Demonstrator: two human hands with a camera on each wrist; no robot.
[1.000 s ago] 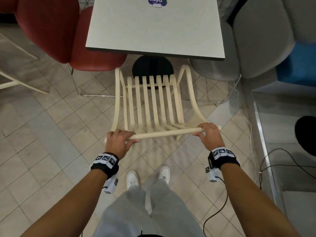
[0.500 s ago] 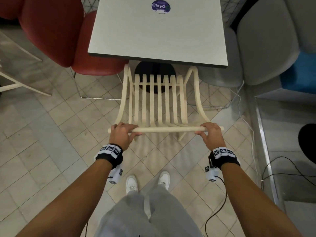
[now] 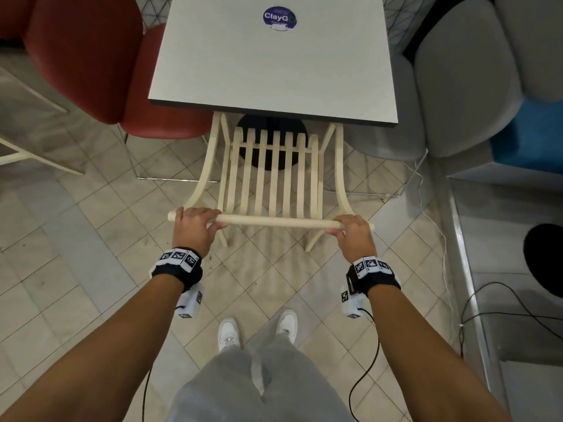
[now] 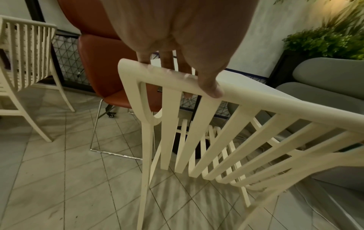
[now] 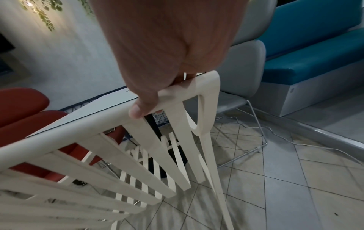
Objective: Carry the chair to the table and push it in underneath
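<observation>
Tiled floor (image 3: 91, 254), café corner. Both hands curled over chair (image 3: 274, 178) top rail: left hand (image 3: 195, 228) at its left end, right hand (image 3: 353, 234) at its right end, fingers (image 4: 167, 60) wrapped over the rail's far side, thumbs along the near side. Seat ahead of fingers, front edge just under table (image 3: 274, 71) rim. Push axis straight forward. Black pedestal base (image 3: 271, 141) beneath seat slats. Red chair (image 3: 122, 71) close left, grey chair (image 3: 457, 86) close right; lateral room narrow.

The cream slatted chair (image 3: 274, 178) stands upright on the tiled floor. Its seat front sits just under the edge of the square grey table (image 3: 274, 71).
</observation>
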